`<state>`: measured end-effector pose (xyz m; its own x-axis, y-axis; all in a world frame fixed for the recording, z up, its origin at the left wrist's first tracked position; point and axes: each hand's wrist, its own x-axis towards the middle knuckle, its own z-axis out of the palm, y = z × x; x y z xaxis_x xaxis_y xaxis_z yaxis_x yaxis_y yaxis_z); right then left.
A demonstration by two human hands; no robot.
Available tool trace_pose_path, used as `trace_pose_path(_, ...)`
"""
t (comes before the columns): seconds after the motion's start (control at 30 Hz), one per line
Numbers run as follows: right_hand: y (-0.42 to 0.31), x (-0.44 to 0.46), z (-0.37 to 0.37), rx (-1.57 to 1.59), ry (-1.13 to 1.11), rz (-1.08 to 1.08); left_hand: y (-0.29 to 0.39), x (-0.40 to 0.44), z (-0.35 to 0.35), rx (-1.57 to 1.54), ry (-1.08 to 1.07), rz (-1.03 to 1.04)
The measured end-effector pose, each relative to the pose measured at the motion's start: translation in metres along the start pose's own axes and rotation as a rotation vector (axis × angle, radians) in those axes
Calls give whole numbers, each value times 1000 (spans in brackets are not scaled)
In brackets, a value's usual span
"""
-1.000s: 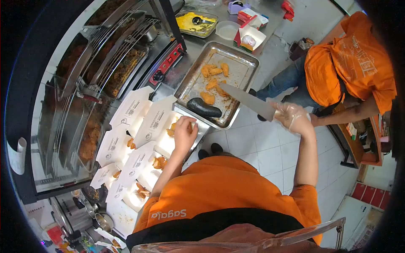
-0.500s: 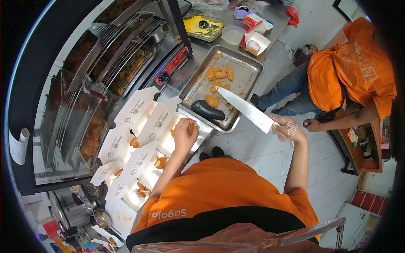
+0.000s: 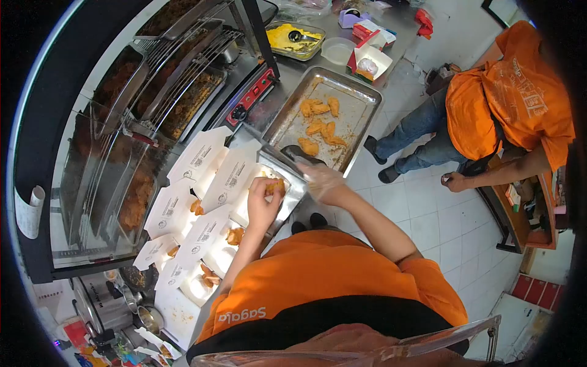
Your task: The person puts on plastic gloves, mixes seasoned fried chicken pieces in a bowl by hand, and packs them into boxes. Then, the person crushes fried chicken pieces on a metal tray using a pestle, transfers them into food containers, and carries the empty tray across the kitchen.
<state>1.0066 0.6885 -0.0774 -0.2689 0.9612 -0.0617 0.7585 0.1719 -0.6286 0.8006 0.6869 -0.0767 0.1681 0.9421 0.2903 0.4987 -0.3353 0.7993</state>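
Note:
My left hand (image 3: 263,200) is closed on a piece of fried chicken (image 3: 273,187) over an open white takeaway box (image 3: 244,211). Clear plastic covers my right hand (image 3: 324,182), smeared by motion near the metal tray's front edge. It grips a large kitchen knife, whose blade is too blurred to trace. Behind that hand, a smooth, dark, elongated object (image 3: 309,158) lies partly hidden on the tray (image 3: 361,131). Several fried chicken pieces (image 3: 324,128) lie farther back on it. Other open boxes (image 3: 160,211) to the left hold chicken pieces (image 3: 234,236).
A glass-fronted warming cabinet (image 3: 116,165) with racks of fried food stands on the left. Behind the tray are a container of yellow food (image 3: 293,38), a plastic tub (image 3: 337,51) and small cartons (image 3: 370,58). At right stands a person in an orange shirt (image 3: 513,98).
My right hand has swung left and inward with the knife, from beyond the tray to its front edge. My left hand stays at the box with the chicken.

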Motion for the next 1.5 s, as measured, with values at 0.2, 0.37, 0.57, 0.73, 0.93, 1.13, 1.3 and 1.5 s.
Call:
trace_pose_path(0.2,-22,23,42,-51,33,64,-14,-17,-16,74,23,-4)
trace_pose_path(0.37,-31,34,38,-98,-26,187,-16,-22,-21,68,41,-13)
trace_pose_path(0.57,-7,42,61,-194,217,-102,-17,-24,-26,81,48,-43)
trace_pose_path(0.73,-22,41,47,-161,89,-41,-18,-25,-28,78,64,-43)
trace_pose_path(0.93,-24,36,44,-182,-87,72,-20,-25,-31,72,83,-49)
trace_pose_path(1.13,-15,35,66,-241,-38,65,-23,-26,-32,65,73,-56)
trace_pose_path(1.3,3,45,59,-326,-209,68,-23,-27,-33,67,93,-70)
trace_pose_path(1.5,36,61,-4,-265,232,45,-27,-32,-35,68,85,-92)
